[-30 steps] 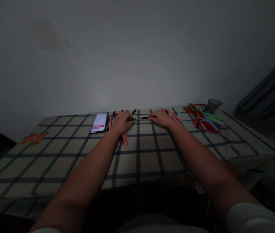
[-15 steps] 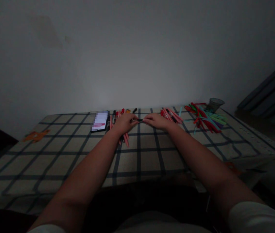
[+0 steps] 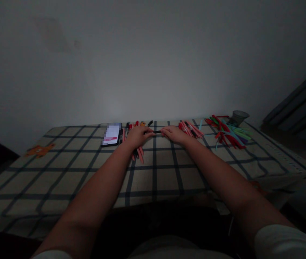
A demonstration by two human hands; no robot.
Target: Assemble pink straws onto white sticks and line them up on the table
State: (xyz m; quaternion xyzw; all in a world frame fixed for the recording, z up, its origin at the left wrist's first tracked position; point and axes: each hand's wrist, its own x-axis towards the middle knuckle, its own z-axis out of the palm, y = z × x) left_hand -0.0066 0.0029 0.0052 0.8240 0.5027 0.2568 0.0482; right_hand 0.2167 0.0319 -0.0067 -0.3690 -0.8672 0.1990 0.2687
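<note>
A slim black pen (image 3: 157, 132) spans the gap between my two hands above the checked tablecloth. My left hand (image 3: 139, 136) pinches its left end, and the fingers of my right hand (image 3: 173, 133) close on its right end. Pink, red and black pens (image 3: 140, 153) lie under and around my left hand, partly hidden by it. Just beyond my right hand is a second bunch of pink, red and black pens (image 3: 190, 128). A short black piece (image 3: 150, 123), perhaps a cap, rests behind my left hand.
A lit phone (image 3: 111, 135) lies left of the pens. At the right are a heap of coloured strips (image 3: 230, 135) and a dark see-through cup (image 3: 238, 117). The wall (image 3: 153, 64) rises right behind the checked tablecloth (image 3: 82, 167).
A thin pale length showed beside my left fingers before; now the stretch between my hands looks black throughout. My right hand has shifted very slightly to the right.
</note>
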